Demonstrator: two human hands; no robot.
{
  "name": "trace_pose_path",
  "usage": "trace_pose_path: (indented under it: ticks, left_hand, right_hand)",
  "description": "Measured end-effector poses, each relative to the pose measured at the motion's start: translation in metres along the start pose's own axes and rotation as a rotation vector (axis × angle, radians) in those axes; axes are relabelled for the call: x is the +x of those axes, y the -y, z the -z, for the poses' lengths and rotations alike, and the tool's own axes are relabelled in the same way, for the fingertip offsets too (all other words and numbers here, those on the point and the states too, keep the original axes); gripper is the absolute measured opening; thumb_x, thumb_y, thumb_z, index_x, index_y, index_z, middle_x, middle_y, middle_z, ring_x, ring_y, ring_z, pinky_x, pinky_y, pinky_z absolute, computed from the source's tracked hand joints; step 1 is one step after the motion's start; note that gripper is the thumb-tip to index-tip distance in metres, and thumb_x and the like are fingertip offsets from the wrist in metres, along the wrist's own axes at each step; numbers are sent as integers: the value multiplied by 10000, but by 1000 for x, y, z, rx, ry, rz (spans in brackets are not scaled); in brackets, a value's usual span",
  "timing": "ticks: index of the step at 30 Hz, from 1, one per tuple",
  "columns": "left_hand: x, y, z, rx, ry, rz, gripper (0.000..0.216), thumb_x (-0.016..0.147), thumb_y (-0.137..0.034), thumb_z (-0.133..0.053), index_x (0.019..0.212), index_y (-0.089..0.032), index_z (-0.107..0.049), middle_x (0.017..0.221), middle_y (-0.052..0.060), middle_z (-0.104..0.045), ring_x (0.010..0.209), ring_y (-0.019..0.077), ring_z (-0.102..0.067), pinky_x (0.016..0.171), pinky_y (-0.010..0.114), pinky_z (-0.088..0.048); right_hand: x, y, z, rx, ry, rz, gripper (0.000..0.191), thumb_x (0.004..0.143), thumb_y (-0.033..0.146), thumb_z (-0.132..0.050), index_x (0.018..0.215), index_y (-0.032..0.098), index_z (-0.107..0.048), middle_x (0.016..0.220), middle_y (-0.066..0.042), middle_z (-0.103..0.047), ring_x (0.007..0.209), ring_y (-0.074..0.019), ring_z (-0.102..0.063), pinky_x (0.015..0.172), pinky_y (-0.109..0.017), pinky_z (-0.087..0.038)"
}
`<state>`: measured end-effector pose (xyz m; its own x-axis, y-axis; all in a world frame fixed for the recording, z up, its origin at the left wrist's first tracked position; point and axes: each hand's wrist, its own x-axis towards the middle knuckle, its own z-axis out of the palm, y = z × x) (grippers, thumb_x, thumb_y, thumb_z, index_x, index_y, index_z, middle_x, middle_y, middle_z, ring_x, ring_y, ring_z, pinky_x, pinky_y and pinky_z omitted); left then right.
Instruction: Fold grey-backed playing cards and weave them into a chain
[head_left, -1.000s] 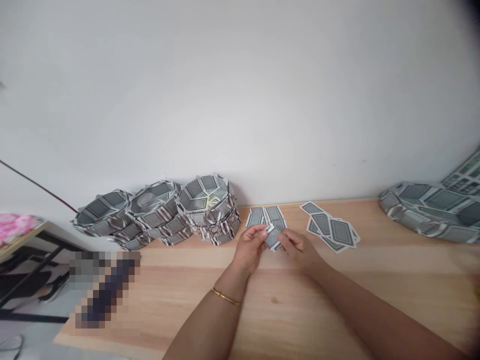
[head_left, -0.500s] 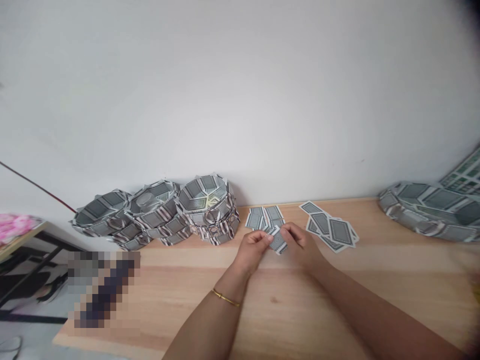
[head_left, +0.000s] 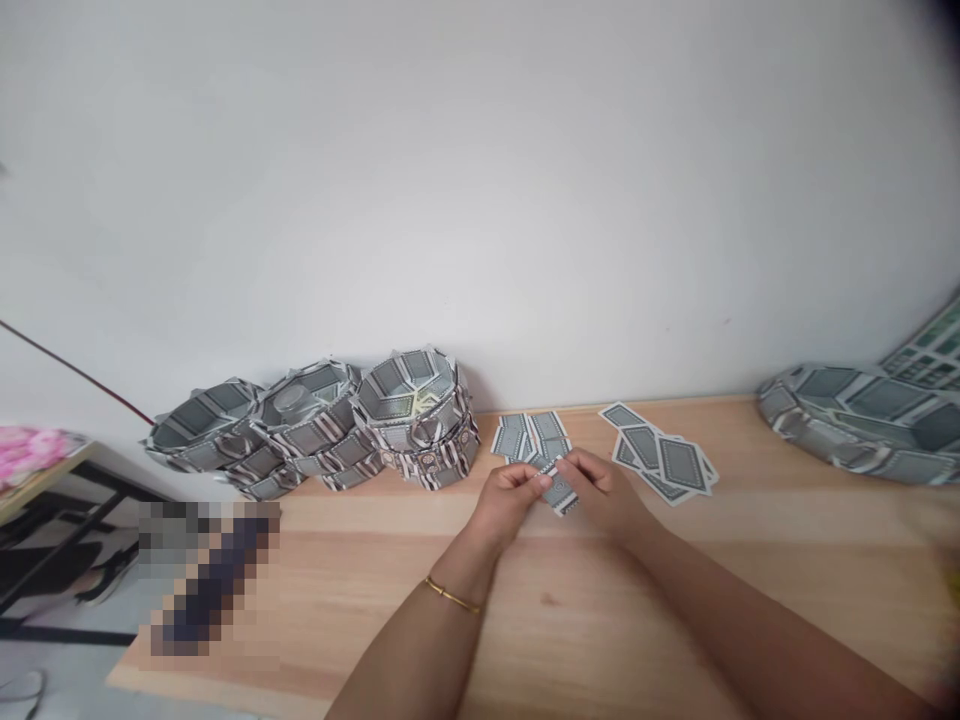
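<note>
Between my two hands is a grey patterned playing card [head_left: 559, 494] with a white border, tilted over the table. My left hand [head_left: 504, 507] pinches its left side between thumb and fingers. On the other side, my right hand [head_left: 606, 490] has its fingers closed at the card's upper right edge. Just beyond my hands lie several overlapping grey cards [head_left: 531, 432] on the wood. To the right of my right hand is a loose spread of more grey cards [head_left: 679, 465], backs up.
Along the wall at left stand stacked round baskets made of folded cards [head_left: 427, 430], with similar ones [head_left: 307, 430] beside them. A wide card basket [head_left: 862, 425] sits at far right on the wooden table [head_left: 360, 610]. A blurred dark patch [head_left: 217, 590] covers the left table edge.
A white fold at the card's top edge is now flattened down, and my right fingers have shifted slightly left over it. The loose cards and baskets have not moved.
</note>
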<state>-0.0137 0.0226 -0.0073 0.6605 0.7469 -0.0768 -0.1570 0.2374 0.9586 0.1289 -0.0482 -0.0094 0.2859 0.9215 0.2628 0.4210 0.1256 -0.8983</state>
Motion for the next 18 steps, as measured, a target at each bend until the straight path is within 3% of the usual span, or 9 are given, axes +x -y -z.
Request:
trace_pose_path:
  ticks: [6, 11, 18]
  left_hand:
    - [2, 4, 1, -152, -49, 0, 269, 605, -341, -758, 613, -114, -615, 596, -2, -585, 575, 86, -477, 630, 228, -359]
    - [4, 4, 3, -299, -135, 10, 252, 590, -299, -776, 617, -113, -607, 596, 0, -599, 566, 89, -503, 625, 236, -383]
    - [2, 1, -1, -360, -68, 10, 271, 646, -347, -739, 706, -102, -640, 635, 33, -633, 603, 121, -553, 654, 258, -416]
  right_hand:
    - [1, -2, -3, 125, 33, -74, 352, 867, 437, -446, 616, 199, -380, 597, 44, -339, 583, -111, -347, 541, -229, -307]
    - [0, -3, -4, 114, 168, -78, 386, 861, 459, -445, 596, 200, -339, 585, 50, -324, 569, -104, -328, 539, -229, -293]
    - [-1, -5, -4, 133, 161, -72, 392, 858, 497, -437, 613, 198, -372, 592, 46, -340, 577, -109, -348, 545, -233, -301]
